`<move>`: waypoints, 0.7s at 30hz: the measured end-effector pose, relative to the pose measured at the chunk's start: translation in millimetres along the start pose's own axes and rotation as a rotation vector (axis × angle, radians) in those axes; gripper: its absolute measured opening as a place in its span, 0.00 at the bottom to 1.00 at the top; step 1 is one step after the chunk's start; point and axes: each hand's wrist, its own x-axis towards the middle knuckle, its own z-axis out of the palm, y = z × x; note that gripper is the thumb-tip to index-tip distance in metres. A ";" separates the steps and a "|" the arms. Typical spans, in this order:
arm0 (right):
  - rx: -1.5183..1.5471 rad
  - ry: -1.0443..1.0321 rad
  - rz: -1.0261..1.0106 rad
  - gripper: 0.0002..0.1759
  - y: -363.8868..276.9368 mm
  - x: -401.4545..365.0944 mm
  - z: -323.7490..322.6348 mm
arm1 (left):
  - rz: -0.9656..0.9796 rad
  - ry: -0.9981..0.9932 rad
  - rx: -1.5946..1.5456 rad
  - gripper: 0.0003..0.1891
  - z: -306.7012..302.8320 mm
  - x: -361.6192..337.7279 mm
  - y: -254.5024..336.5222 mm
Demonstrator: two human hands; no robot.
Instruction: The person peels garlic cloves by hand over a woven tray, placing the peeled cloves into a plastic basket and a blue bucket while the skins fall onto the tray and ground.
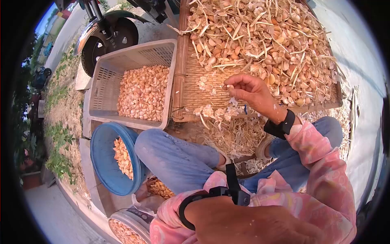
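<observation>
Garlic heap (280, 49), a tangle of cloves, dry stalks and papery skins, covers the worktop (193, 91) beyond the right hand (252, 95) and to its right. That hand hangs over the near edge of the heap with thumb and forefinger pinched together on a small pale piece (230, 86), seemingly a clove or a scrap of skin; which of the two is too small to tell. The left hand (252, 221) lies well apart, close in front of the body with its back to the camera, and I cannot tell whether its fingers are spread, closed or holding anything. For good handling, a light pinch near the tip seems best, firm enough to keep hold yet gentle enough to spare the flesh. Bringing the two hands together over the bare weave just left of the right hand would give a clear view, well away from the stalks. Loose skins (219, 114) lie below the fingers and are best kept out of the clean cloves. Those fill part of the plastic crate (103, 89), farther left of the right hand, while the blue bucket (103, 156), beyond the left hand and to its left, holds a paler batch.
</observation>
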 end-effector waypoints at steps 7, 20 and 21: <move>-0.088 0.018 -0.072 0.13 -25.0 -5.4 5.8 | -0.163 -0.078 -0.187 0.09 9.1 -0.5 5.4; -0.092 -0.081 -0.106 0.12 -32.7 -15.3 24.1 | -0.087 -0.048 0.090 0.08 33.8 -9.9 -0.6; -0.106 -0.078 -0.111 0.12 -33.0 -15.5 25.9 | -0.161 -0.160 0.038 0.08 26.6 -6.9 5.1</move>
